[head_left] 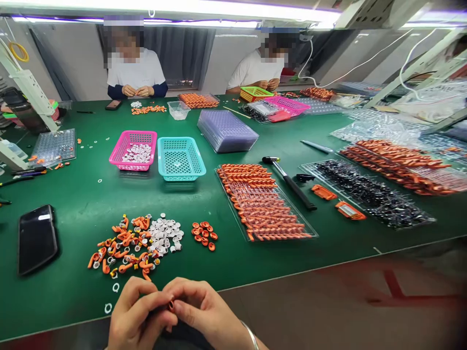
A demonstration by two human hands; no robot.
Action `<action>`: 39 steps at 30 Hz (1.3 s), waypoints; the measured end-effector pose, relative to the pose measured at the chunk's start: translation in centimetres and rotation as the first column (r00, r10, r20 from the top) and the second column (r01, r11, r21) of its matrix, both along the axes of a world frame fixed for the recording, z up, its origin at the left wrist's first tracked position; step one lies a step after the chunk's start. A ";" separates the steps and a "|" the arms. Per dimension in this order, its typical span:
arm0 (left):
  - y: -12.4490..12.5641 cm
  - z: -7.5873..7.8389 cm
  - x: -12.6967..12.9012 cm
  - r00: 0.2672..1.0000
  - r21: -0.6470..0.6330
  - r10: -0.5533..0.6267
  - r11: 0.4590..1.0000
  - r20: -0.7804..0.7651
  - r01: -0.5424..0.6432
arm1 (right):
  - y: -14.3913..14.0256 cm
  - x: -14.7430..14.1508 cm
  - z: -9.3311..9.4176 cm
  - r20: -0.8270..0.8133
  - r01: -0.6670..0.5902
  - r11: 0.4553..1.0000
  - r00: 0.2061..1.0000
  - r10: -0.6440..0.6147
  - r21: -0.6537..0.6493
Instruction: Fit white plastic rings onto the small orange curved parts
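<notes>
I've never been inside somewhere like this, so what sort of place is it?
Probably a small-parts assembly workshop: a long green work table carries clear trays of orange plastic parts, a loose pile of orange and white pieces, and pink and teal sorting baskets.

Small-parts assembly workshop: a long green workbench [255,262] carries trays of orange parts [264,204], plastic sorting baskets [180,158] and a hammer [290,182]; two co-workers sit opposite under strip lighting.

The wide green table mat [233,146] looks matt. The pink plastic mesh basket [117,151] is glossy, the flat black phone [37,238] smooth and shiny.
</notes>
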State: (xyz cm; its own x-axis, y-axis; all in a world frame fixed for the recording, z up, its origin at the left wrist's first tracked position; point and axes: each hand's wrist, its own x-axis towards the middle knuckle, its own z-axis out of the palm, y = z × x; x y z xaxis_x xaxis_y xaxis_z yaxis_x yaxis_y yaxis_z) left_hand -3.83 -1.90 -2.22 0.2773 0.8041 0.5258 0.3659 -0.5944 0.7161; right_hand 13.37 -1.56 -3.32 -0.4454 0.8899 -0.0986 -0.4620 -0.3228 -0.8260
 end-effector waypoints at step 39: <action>-0.5 -0.3 -0.9 0.983 0.293 0.107 0.954 -0.146 -0.060 | -1.6 -1.6 -2.4 -0.157 0.219 0.961 0.957 -0.245 -0.169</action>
